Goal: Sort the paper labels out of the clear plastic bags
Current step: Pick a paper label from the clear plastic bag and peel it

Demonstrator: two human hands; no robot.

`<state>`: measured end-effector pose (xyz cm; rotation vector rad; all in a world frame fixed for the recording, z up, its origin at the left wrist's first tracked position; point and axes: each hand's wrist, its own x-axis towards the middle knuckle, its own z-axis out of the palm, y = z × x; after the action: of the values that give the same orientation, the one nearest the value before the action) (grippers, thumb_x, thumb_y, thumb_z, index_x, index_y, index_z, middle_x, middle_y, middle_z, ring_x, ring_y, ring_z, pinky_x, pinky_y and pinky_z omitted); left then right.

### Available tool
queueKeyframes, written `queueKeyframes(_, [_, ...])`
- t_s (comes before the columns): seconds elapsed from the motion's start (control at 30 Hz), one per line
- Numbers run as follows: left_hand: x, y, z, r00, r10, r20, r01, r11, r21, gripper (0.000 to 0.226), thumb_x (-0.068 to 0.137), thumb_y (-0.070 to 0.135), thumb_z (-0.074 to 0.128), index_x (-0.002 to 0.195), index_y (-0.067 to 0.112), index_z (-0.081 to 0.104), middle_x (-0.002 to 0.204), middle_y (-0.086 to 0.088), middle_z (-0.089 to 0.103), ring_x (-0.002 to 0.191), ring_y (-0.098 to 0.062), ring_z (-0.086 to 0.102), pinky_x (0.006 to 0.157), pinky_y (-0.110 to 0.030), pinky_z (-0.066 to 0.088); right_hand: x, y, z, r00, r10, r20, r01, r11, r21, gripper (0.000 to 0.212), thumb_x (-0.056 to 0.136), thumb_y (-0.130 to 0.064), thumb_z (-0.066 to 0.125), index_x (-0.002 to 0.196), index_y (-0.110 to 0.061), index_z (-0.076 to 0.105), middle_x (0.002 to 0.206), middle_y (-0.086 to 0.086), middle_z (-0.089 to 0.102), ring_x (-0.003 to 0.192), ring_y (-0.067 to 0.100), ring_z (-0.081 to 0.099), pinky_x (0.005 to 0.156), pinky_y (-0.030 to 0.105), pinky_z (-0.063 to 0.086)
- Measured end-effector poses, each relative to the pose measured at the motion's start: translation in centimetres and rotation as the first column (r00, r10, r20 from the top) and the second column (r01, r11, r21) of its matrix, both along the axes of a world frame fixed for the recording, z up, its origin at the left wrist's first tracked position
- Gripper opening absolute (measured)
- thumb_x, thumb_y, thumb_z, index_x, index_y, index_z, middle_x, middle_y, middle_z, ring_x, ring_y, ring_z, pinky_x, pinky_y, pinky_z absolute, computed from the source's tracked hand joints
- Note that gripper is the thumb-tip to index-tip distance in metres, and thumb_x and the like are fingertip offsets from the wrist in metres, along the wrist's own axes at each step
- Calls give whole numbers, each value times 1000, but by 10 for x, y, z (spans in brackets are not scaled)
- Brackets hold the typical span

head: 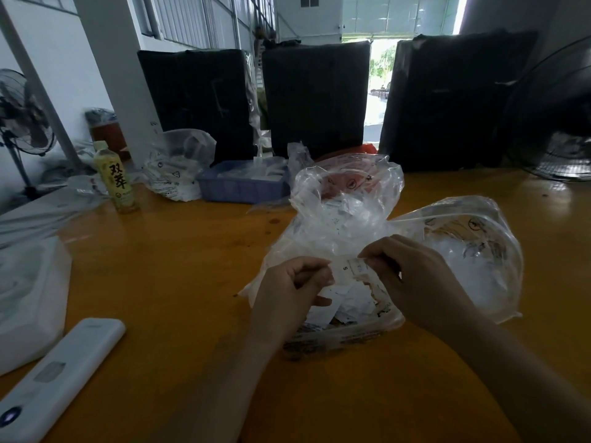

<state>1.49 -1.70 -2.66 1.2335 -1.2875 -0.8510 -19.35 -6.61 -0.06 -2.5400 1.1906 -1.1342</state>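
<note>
A small white paper label (348, 269) with a printed "S" is stretched between my two hands. My left hand (295, 289) pinches its left end and my right hand (412, 279) pinches its right end. Both hands hover over a crumpled clear plastic bag (348, 228) on the orange table, with several loose white labels (343, 306) lying in its open mouth below my fingers. A second clear bag (473, 251) bulges to the right, behind my right hand.
A blue tray (243, 187) with clear packets sits behind the bags, beside another filled clear bag (176, 164) and a yellow drink bottle (115, 177). A white remote-like device (60, 372) and a white box (28, 298) lie at the left. Black wrapped bundles (315, 97) and a fan (556, 123) stand at the back.
</note>
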Motion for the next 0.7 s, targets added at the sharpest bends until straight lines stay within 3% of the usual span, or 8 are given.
queueKeyframes(0.13, [1, 1, 1, 996, 17, 83, -17, 1000, -8, 6, 100, 29, 70, 102, 34, 74, 90, 12, 80, 72, -8, 77, 50, -12, 51, 0, -1, 1, 1000, 13, 1, -14, 1000, 26, 15, 100, -19, 59, 108, -25, 71, 99, -13, 66, 85, 0, 60, 73, 17, 50])
queueKeyframes(0.3, [0, 3, 2, 993, 1, 122, 1, 1000, -13, 12, 99, 35, 71, 98, 47, 74, 95, 21, 79, 64, -16, 78, 51, -14, 50, 11, 4, -8, 999, 42, 31, -46, 986, 159, 19, 100, -26, 63, 116, -33, 66, 90, -27, 60, 88, -9, 60, 72, 6, 49])
queueKeyframes(0.37, [-1, 2, 1, 997, 5, 82, -6, 1000, 11, 10, 98, 35, 71, 101, 43, 75, 94, 19, 80, 63, -17, 77, 50, -13, 49, 16, 6, -12, 988, 1, 156, -39, 969, 244, 23, 96, -29, 68, 116, -38, 60, 86, -18, 65, 83, -8, 63, 70, 6, 50])
queueKeyframes(0.47, [0, 1, 0, 999, 21, -26, -20, 998, 58, 15, 96, 34, 72, 109, 31, 77, 94, 13, 81, 65, -20, 78, 48, -15, 50, 19, 8, -12, 936, -70, 346, -36, 956, 292, 16, 93, -29, 74, 99, -40, 63, 81, -16, 70, 74, -4, 68, 66, 8, 52])
queueKeyframes(0.63, [-2, 1, -5, 993, -16, -113, 23, 998, 58, 29, 88, 37, 74, 113, 25, 76, 93, 4, 83, 72, -17, 80, 51, -15, 53, 24, 13, -15, 959, 14, 283, -106, 944, 314, 4, 97, -33, 68, 97, -36, 70, 77, -17, 69, 76, -1, 67, 70, 13, 53])
queueKeyframes(0.7, [-2, -2, -7, 992, -12, -123, 22, 996, 83, 36, 85, 43, 74, 116, 25, 76, 94, 4, 83, 74, -20, 80, 56, -26, 56, 25, 13, -16, 966, 19, 258, -102, 945, 312, 10, 96, -41, 67, 104, -35, 70, 83, -20, 68, 80, -3, 66, 70, 14, 53])
